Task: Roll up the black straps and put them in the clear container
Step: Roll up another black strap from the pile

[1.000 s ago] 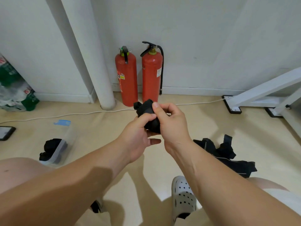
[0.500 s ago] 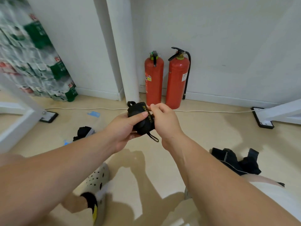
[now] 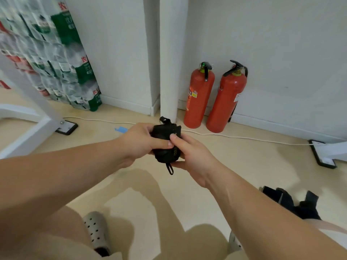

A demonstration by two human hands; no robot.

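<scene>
While between hands [image 3: 139, 141] [image 3: 195, 156], rolled strap [image 3: 163, 153].

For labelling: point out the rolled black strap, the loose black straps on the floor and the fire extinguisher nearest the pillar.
rolled black strap [image 3: 164, 154], head view, bundle's lower front.
loose black straps [image 3: 293, 202], head view, pile's middle.
fire extinguisher [image 3: 199, 102], head view, red body.

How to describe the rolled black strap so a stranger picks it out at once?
Find the two red fire extinguishers at the white wall. Before them, the left hand and right hand grip the rolled strap. Unlike the loose straps on the floor, it is a tight bundle.
</scene>
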